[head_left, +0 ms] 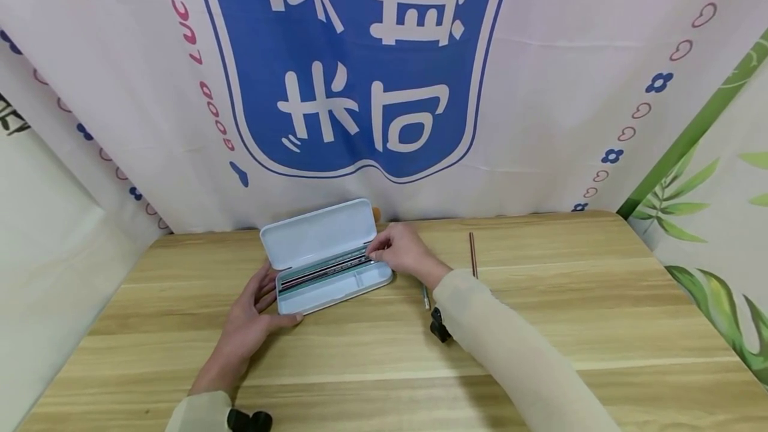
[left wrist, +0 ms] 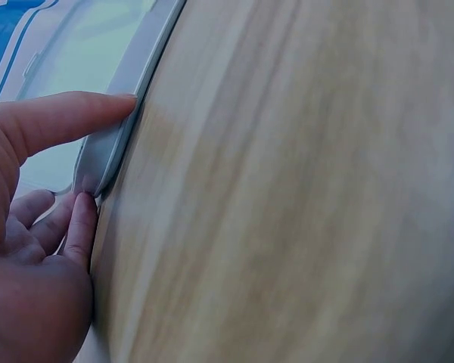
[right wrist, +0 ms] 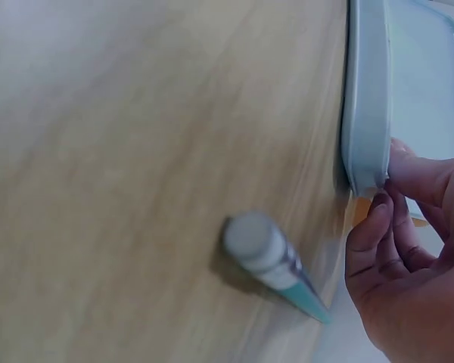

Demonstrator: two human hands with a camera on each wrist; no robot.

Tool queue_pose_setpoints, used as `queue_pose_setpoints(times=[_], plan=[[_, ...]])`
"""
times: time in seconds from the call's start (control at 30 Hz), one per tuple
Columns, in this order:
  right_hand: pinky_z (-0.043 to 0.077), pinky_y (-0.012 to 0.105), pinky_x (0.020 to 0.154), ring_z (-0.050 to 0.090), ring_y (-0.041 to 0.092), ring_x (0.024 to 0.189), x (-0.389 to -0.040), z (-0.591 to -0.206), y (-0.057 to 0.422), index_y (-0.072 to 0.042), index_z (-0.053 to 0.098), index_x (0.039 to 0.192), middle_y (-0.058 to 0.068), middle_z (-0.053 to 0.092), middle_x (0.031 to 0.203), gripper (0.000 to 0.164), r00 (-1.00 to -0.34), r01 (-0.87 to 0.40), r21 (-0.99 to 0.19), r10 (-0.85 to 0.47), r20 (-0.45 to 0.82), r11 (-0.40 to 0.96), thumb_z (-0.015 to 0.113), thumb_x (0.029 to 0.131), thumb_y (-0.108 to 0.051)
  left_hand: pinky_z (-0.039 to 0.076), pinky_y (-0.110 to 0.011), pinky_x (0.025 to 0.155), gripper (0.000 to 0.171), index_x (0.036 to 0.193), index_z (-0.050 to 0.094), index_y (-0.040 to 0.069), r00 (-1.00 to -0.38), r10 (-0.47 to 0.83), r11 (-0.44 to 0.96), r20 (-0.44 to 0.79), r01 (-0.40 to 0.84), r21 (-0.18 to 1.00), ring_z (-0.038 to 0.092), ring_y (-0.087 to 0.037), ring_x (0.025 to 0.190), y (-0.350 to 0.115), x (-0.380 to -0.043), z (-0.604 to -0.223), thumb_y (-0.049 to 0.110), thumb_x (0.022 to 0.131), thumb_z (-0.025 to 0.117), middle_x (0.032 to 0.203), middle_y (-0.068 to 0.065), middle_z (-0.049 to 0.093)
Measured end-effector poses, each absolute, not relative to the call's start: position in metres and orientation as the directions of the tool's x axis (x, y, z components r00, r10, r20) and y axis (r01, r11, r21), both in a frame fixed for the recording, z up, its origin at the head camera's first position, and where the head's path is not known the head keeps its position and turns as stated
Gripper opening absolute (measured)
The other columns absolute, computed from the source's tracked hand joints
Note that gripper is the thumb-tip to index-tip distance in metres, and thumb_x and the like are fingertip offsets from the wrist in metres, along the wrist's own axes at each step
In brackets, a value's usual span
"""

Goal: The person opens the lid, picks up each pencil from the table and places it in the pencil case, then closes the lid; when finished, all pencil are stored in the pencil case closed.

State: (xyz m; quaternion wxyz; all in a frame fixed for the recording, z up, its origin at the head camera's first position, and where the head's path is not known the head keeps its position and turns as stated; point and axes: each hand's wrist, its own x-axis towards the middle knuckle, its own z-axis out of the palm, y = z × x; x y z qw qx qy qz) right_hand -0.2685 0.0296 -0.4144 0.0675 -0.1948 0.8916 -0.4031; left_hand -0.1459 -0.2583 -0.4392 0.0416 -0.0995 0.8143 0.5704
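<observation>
A light blue pencil case [head_left: 327, 295] lies on the table, its hinged lid [head_left: 318, 235] raised at the back. Several pencils [head_left: 327, 272], dark and green, lie lengthwise along the rear of its tray. My left hand [head_left: 245, 325] grips the case's left end, thumb [left wrist: 83, 117] on the front edge and the other fingers round the side. At the right end, my right hand [head_left: 405, 252] pinches a pencil over the tray with thumb and forefinger. In the right wrist view its fingertips [right wrist: 374, 219] hang by the case's end, and the pinched piece is mostly hidden.
A green pencil [head_left: 426, 297] with a white eraser end lies beside the right forearm. Dark red pencils [head_left: 473, 252] lie farther right, partly covered by the sleeve. Behind the case's lid shows a small orange thing [head_left: 376, 214]. A printed curtain [head_left: 540, 119] hangs along the table's back edge.
</observation>
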Motion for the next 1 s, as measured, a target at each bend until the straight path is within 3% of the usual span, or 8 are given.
queue_pose_setpoints(times=[0.63,0.87,1.0], plan=[[0.052,0.027,0.081,0.060,0.015,0.096,-0.267,-0.410,0.033,-0.013,0.088,0.099,0.002,0.079,0.103,0.009,-0.907,-0.322,-0.706,-0.419,0.040,0.630,0.080,0.097,-0.012,0.032,-0.055,0.134,0.128,0.175,0.006,0.027,-0.977,-0.107,0.346,-0.182,-0.208,0.915,0.038,-0.037,0.158,-0.258,-0.145,-0.440,0.009,0.082,0.092,0.172,-0.015,0.034],[0.052,0.027,0.076,0.059,0.016,0.089,-0.248,-0.393,0.047,-0.009,0.085,0.106,0.003,0.069,0.101,0.011,-0.897,-0.356,-0.725,-0.432,0.089,0.590,0.079,0.098,-0.014,0.030,-0.056,0.134,0.127,0.176,0.006,0.026,-0.980,-0.094,0.332,-0.175,-0.197,0.923,0.037,-0.039,0.159,-0.258,-0.143,-0.440,0.007,0.083,0.091,0.173,-0.016,0.033],[0.057,0.028,0.078,0.064,0.016,0.091,-0.234,-0.377,0.063,-0.007,0.083,0.112,0.002,0.073,0.102,0.016,-0.896,-0.352,-0.737,-0.434,0.089,0.576,0.079,0.098,-0.014,0.030,-0.056,0.134,0.128,0.175,0.005,0.026,-0.979,-0.098,0.335,-0.179,-0.201,0.921,0.037,-0.039,0.159,-0.259,-0.144,-0.439,0.007,0.083,0.091,0.173,-0.016,0.032]])
